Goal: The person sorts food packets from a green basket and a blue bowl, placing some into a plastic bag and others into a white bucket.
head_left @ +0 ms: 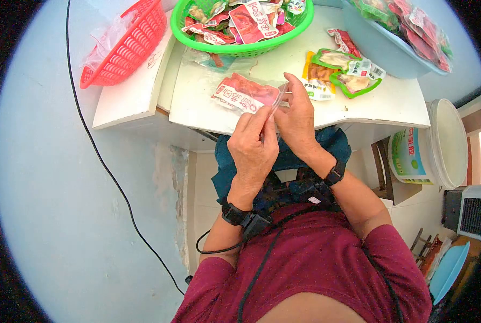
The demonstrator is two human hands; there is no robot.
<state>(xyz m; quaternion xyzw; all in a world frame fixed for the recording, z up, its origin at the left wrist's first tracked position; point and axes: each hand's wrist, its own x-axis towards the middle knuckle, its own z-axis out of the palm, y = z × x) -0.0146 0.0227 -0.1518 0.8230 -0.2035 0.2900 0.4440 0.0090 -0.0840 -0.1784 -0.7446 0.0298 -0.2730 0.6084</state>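
Observation:
A clear plastic bag with a red and white food packet inside lies over the front of the white table. My left hand pinches the bag's edge at its right end, fingers closed. Beside it my right hand has its thumb and fingers at the same edge, with the index finger raised. To the right of the hands lie a yellow packet and green-edged packets, with a red packet behind them.
A green basket full of packets stands at the back. At the left is a red basket with plastic bags. A blue basin of packets is at the right, above a white bucket. A black cable hangs along the left wall.

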